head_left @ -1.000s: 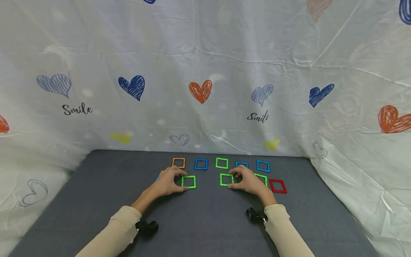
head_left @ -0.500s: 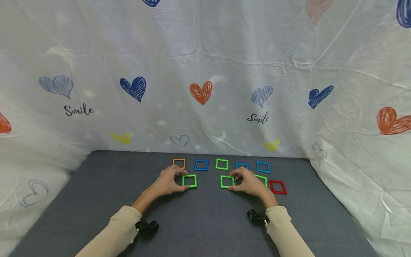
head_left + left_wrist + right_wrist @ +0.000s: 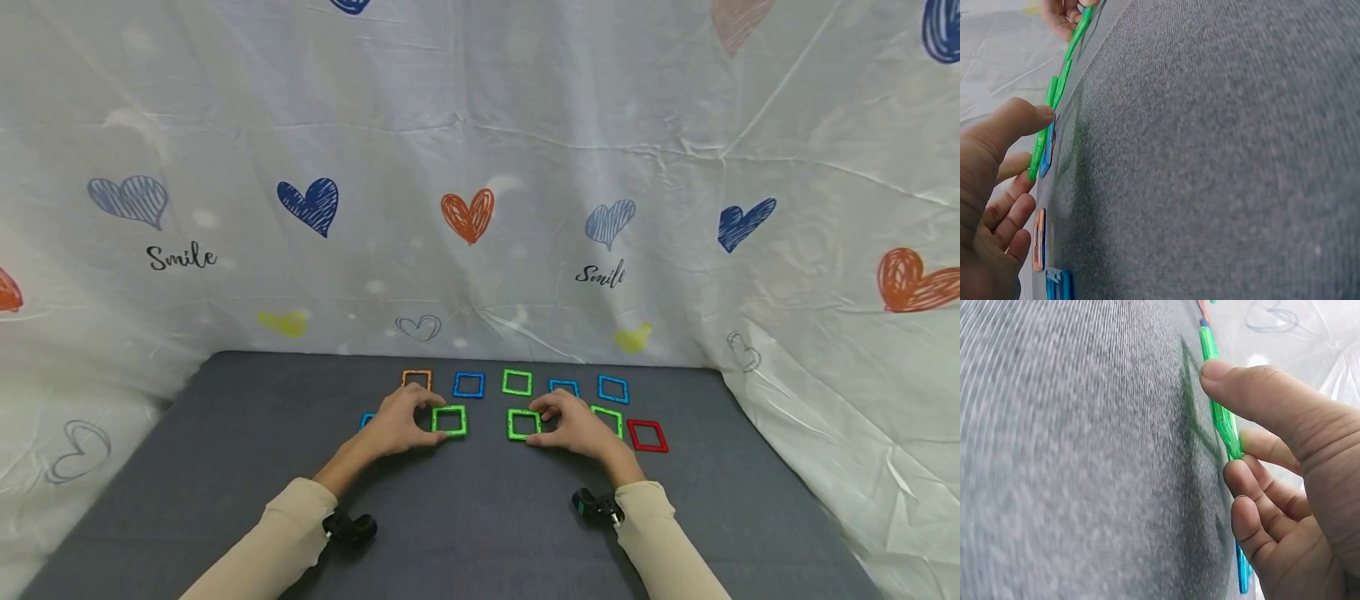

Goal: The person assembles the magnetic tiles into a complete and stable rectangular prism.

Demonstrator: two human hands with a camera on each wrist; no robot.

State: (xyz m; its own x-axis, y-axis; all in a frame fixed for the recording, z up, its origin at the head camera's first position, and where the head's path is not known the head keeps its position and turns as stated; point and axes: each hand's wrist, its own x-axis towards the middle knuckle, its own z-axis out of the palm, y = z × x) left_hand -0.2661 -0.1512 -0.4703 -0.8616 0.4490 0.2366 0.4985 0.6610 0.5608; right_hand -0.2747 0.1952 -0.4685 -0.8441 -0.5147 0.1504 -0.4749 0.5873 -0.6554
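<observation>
In the head view my left hand [image 3: 401, 423] pinches a green square frame tile [image 3: 462, 421] by its near and far edges, thumb in front. My right hand [image 3: 576, 426] holds another green square frame tile [image 3: 512, 425] the same way. A gap of grey cloth separates the two tiles. The left wrist view shows thumb and fingers on the green tile [image 3: 1040, 150], seen nearly edge-on. From the right wrist, the other green tile [image 3: 1222, 422] appears raised off the cloth, with a green-tinted shadow beside it.
Behind the hands lie orange [image 3: 417, 372], blue [image 3: 469, 395] and green [image 3: 517, 393] tiles, plus two lighter blue ones [image 3: 613, 399]. A blue tile [image 3: 366, 419] is partly hidden by the left hand. Right of the right hand are green [image 3: 619, 423] and red [image 3: 648, 449] tiles.
Both held green tiles have come closer together: the left hand has moved slightly right, the right hand slightly left. Both hands keep their pinch, and the other tiles stay in place.
</observation>
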